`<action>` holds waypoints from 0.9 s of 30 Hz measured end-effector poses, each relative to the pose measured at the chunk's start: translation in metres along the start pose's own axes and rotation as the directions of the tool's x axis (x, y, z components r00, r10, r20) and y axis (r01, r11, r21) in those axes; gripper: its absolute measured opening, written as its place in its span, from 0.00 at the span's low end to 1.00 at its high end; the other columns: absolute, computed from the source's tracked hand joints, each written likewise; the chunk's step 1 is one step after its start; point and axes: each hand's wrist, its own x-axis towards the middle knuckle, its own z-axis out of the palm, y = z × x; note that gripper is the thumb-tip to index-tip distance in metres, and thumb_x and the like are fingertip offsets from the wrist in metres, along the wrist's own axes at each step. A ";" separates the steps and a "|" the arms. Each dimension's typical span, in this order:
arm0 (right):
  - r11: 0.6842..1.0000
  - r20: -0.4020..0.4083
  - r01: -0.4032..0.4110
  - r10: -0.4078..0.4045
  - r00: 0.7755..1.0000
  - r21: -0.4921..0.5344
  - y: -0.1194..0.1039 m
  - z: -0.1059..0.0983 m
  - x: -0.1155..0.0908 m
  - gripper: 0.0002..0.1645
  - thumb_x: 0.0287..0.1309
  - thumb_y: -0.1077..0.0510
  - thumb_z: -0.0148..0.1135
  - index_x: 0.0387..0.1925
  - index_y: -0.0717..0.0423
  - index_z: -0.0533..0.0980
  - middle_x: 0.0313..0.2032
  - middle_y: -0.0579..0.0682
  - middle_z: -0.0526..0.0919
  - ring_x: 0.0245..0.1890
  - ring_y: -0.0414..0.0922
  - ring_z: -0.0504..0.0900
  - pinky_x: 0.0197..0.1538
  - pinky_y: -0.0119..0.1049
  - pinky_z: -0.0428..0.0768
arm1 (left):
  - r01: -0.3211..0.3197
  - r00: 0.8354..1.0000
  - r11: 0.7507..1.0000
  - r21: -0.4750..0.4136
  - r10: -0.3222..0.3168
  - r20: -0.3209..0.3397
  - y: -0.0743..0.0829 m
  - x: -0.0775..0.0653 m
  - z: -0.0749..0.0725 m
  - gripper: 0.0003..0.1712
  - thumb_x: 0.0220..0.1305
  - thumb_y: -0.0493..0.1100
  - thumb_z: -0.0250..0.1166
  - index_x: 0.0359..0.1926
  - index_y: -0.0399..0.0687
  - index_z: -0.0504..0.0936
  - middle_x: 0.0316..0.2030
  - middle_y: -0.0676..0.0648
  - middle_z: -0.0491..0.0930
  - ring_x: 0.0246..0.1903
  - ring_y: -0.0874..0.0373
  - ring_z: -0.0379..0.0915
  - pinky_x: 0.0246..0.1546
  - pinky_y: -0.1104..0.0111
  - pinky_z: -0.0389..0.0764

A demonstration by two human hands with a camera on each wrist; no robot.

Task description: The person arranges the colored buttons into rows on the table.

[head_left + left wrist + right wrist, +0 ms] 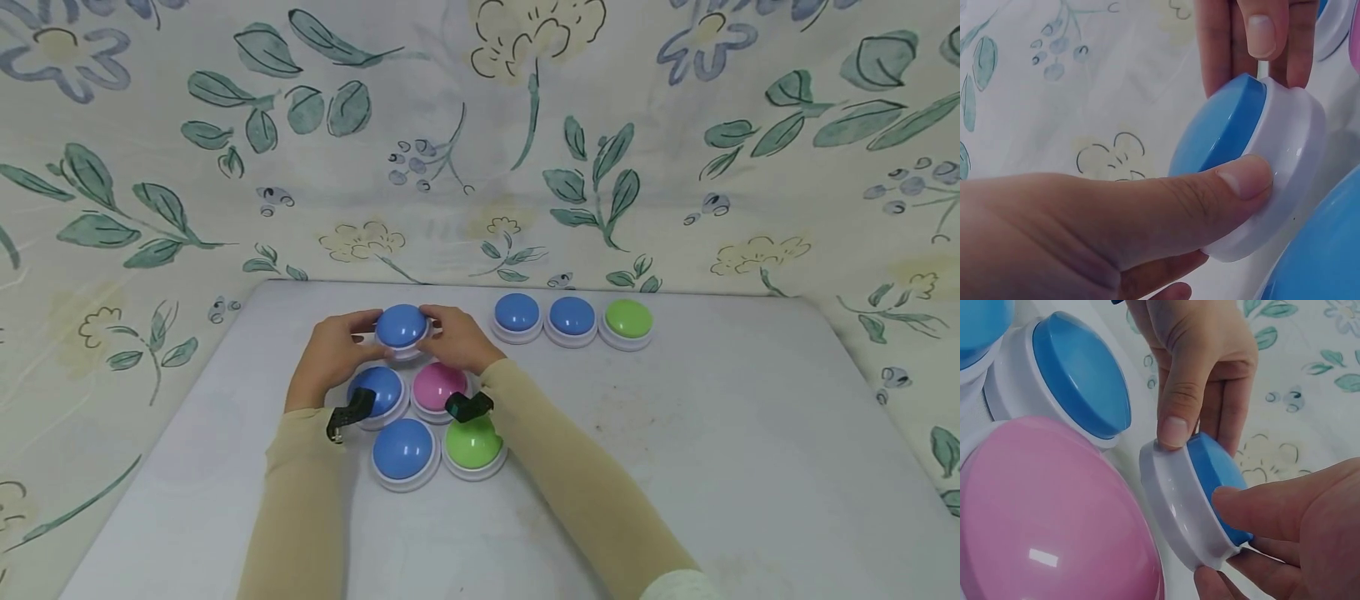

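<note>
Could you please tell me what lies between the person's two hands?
A white-based blue button lies there, gripped by the left hand and the right hand from either side, as the head view shows.

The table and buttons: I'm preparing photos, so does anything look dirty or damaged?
Faint brown specks mark the table beside the right sleeve, odd against its white top. The held blue button and the other buttons show no visible damage.
</note>
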 end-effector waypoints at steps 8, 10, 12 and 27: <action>1.000 -0.041 0.006 -0.007 0.999 -0.025 0.003 -0.002 -0.002 0.37 0.65 0.59 0.65 0.73 0.57 0.64 0.68 0.54 0.72 0.64 0.50 0.76 0.62 0.36 0.78 | -0.009 1.000 1.000 0.016 0.009 -0.006 0.009 0.000 0.002 0.39 0.61 0.43 0.73 0.71 0.39 0.70 0.64 0.34 0.74 0.62 0.35 0.71 0.62 0.46 0.74; 0.999 -0.054 0.009 -0.011 0.998 -0.035 0.004 -0.002 -0.002 0.37 0.65 0.59 0.65 0.73 0.57 0.65 0.68 0.54 0.72 0.63 0.50 0.76 0.62 0.36 0.78 | -0.013 1.000 1.000 0.018 0.013 -0.009 0.010 0.001 0.003 0.39 0.61 0.44 0.73 0.71 0.39 0.70 0.64 0.34 0.74 0.62 0.35 0.71 0.62 0.46 0.74; 0.999 -0.067 0.010 -0.013 0.998 -0.039 0.006 -0.003 -0.002 0.37 0.65 0.59 0.65 0.73 0.57 0.65 0.68 0.54 0.73 0.62 0.50 0.77 0.61 0.36 0.78 | -0.014 1.000 1.000 0.025 0.015 -0.011 0.011 0.002 0.004 0.39 0.61 0.45 0.73 0.71 0.39 0.70 0.64 0.34 0.74 0.61 0.35 0.71 0.62 0.46 0.74; 1.000 -0.109 0.007 -0.008 0.994 -0.004 0.015 -0.007 -0.003 0.36 0.66 0.59 0.65 0.72 0.57 0.66 0.69 0.55 0.72 0.61 0.51 0.78 0.60 0.37 0.80 | -0.067 0.996 0.996 0.053 0.070 -0.060 0.023 0.005 0.012 0.38 0.61 0.44 0.72 0.69 0.38 0.71 0.59 0.33 0.78 0.57 0.34 0.75 0.58 0.45 0.77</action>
